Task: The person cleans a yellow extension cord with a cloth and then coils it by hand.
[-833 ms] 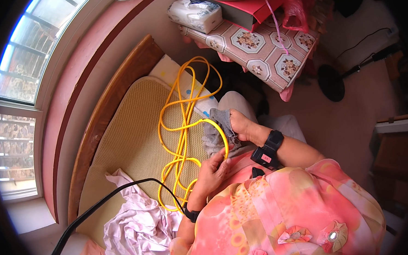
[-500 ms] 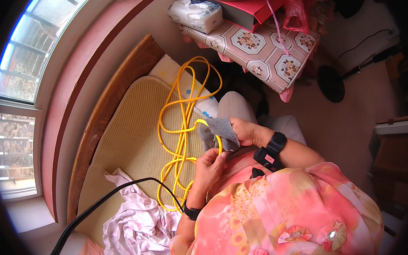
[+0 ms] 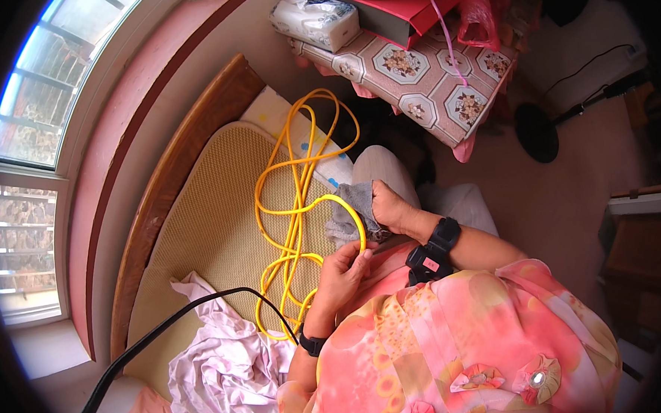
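Observation:
A long yellow cable (image 3: 297, 231) lies in loose loops on the woven seat mat. My left hand (image 3: 343, 272) pinches one stretch of it between thumb and fingers, near my lap. From that pinch the cable arches up and over to the left, across the front of a grey cloth (image 3: 351, 205). My right hand (image 3: 392, 209) is closed on the cloth, which hangs over its fingers just above my left hand. Part of the right hand's fingers is hidden behind the cloth.
A crumpled pale pink cloth (image 3: 223, 369) lies left of my left forearm. A black cable (image 3: 172, 319) runs past it. Ahead stands a table with a patterned cover (image 3: 413, 75), bearing a tissue pack (image 3: 315, 22) and a red box file (image 3: 388, 16). A wooden headboard (image 3: 171, 162) borders the mat.
The cloth in my right hand has opened away from the cable, which now arches in front of it. My left hand has shifted slightly right, still pinching the cable.

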`<state>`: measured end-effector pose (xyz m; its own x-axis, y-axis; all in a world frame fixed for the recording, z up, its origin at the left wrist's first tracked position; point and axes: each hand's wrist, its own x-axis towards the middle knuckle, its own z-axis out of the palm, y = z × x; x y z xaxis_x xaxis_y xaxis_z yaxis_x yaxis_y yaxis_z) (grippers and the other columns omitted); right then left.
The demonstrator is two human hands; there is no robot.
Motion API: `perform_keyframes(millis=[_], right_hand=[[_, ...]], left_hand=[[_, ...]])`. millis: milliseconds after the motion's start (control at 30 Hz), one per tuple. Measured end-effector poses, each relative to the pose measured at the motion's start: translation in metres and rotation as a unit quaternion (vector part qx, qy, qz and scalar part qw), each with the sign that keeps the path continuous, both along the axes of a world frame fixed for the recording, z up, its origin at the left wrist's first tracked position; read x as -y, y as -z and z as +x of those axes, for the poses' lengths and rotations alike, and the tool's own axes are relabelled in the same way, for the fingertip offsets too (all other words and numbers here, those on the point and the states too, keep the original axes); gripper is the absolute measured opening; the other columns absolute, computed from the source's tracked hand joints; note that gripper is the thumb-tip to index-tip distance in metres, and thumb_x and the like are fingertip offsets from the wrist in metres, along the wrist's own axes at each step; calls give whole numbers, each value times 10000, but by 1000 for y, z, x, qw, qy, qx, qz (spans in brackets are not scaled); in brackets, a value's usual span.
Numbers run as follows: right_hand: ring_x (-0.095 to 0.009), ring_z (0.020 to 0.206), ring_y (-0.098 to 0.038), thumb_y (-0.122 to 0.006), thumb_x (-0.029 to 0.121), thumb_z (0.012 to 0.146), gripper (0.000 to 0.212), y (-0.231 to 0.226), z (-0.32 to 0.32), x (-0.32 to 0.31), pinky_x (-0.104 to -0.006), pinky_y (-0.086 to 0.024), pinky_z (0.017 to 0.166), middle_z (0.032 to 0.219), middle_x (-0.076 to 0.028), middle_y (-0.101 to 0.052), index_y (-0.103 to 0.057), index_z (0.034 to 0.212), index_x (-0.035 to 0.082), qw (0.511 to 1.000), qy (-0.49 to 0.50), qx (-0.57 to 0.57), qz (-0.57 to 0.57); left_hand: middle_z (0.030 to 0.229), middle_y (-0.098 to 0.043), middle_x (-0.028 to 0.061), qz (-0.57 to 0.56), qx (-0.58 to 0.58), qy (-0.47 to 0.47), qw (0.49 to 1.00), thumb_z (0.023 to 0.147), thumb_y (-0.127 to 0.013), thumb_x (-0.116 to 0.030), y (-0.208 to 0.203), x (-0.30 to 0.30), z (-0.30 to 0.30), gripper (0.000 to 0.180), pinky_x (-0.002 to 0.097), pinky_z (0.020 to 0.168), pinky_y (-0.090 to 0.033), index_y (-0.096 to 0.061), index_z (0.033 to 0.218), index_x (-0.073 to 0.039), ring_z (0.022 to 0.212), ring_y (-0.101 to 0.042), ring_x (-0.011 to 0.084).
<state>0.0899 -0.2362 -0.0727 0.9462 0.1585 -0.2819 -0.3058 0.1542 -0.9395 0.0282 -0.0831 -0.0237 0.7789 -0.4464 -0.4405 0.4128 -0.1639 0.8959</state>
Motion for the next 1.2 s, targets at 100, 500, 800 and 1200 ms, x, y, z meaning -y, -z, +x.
perform_keyframes(millis=[100,500,800,1200], right_hand=[[-74,676,-557,-463,163,880,217,-9,-2,1,-226,-470,600,826,-7,-609,-593,984,24,979,-10,-110,174],[-123,684,-590,-446,128,884,206,-15,-7,11,-257,-497,606,847,-41,-609,-554,1031,33,953,-137,-101,251],[-127,769,-569,-428,123,887,182,-15,-2,-7,-255,-477,685,862,-31,-594,-565,964,32,943,-74,-138,293],[-139,653,-556,-401,118,876,189,-8,7,-42,-304,-481,598,775,-32,-585,-564,893,25,918,-54,-219,325]], left_hand=[[704,-524,-14,-94,-53,-44,993,877,-504,-156,0,-6,4,247,174,505,-347,-545,1077,-18,581,-424,40],[820,-535,38,-218,-149,-140,954,877,-496,-132,16,-6,20,190,202,610,-458,-468,1041,-41,688,-530,117],[1055,-523,68,-92,-41,-208,973,905,-343,-452,17,-13,61,546,307,821,-361,-390,1238,-23,957,-474,157],[702,-538,36,-266,-110,-334,897,905,-449,-240,47,-16,135,212,288,633,-438,-510,825,-53,662,-522,168]])
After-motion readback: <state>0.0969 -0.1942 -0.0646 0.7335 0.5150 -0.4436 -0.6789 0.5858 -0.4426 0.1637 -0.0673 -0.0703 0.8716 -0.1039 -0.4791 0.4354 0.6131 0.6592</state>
